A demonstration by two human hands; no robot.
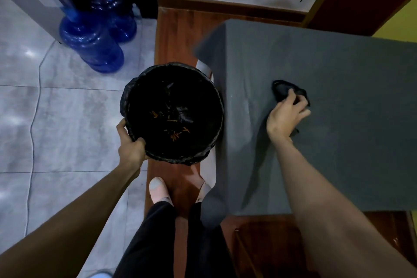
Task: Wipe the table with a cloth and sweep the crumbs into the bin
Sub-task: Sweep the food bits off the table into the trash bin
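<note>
Two hands busy: L hand (131, 145) gripping bin (173, 113) rim, R hand (284, 117) clutching cloth (283, 90) on table (349, 142).

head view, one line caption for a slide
Left hand holds black-lined bin at grey-covered table edge; right hand presses dark cloth.

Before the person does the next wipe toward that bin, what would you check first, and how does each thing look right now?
1. Bin held at the table's edge: ok, the left hand grips its rim.
2. Liner open to catch crumbs: ok, orange bits already lie inside.
3. Cloth in hand: ok, the right hand presses it on the table.
4. Bin rim below table level: cannot tell from above.
5. Crumbs left on the grey cover: cannot tell, none stand out.
6. Feet clear of the bin: ok.
</note>
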